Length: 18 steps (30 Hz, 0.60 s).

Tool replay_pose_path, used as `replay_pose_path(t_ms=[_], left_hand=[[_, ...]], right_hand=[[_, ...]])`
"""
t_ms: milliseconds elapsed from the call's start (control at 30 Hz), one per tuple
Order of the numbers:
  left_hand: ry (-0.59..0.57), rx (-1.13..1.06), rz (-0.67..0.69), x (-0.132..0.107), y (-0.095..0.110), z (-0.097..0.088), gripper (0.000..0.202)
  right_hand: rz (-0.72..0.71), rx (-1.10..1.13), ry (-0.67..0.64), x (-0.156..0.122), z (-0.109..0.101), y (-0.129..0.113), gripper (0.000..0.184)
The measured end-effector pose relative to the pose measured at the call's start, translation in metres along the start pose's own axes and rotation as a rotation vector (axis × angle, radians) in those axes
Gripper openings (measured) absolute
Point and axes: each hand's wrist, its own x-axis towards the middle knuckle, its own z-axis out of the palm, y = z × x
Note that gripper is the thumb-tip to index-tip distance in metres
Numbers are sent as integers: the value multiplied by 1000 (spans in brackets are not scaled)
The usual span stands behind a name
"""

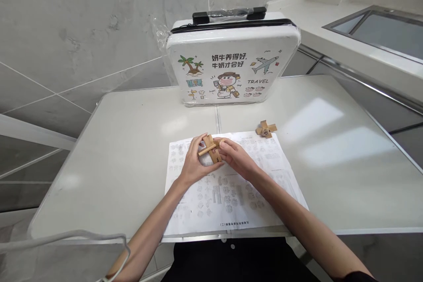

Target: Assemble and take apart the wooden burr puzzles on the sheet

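Both hands hold a small wooden interlocking puzzle (210, 148) above a printed instruction sheet (231, 194). My left hand (193, 164) curls round the puzzle's left and lower side. From the right, my right hand (234, 155) pinches the same puzzle with its fingers bent. Crossed wooden bars stick out between the two hands. A second wooden puzzle (266, 129) lies on the table beyond the sheet's far right corner, untouched.
A white table (125, 150) carries the sheet. A white cartoon-printed suitcase (231, 59) in plastic wrap stands at its far edge. A counter with a sunken metal sink (380, 31) runs along the right. A white cable (82, 238) loops at the near left.
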Motion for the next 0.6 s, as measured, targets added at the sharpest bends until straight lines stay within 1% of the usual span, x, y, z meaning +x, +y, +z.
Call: replay_pose_path(t_ms=[100, 167, 233, 300, 367, 400, 433, 533, 600], left_hand=[[59, 139, 95, 0, 0, -1, 88], [99, 198, 155, -1, 0, -1, 88], [116, 217, 180, -1, -1, -2, 90], [97, 200, 173, -1, -2, -4, 99], [47, 170, 161, -1, -5, -6, 108], [23, 155, 161, -1, -7, -6, 108], [7, 140, 165, 0, -9, -6, 103], [20, 114, 184, 0, -13, -6, 68], [49, 110, 192, 0, -15, -5, 55]], right_hand=[[13, 1, -19, -1, 2, 0, 40], [16, -1, -32, -2, 2, 2, 41], [20, -1, -47, -1, 1, 2, 41], [16, 7, -60, -1, 1, 1, 42], [10, 23, -72, -2, 1, -2, 42], [8, 32, -78, -2, 1, -3, 43], [8, 39, -82, -2, 1, -5, 44], [15, 43, -97, -3, 2, -8, 46], [19, 42, -116, -3, 2, -7, 45]])
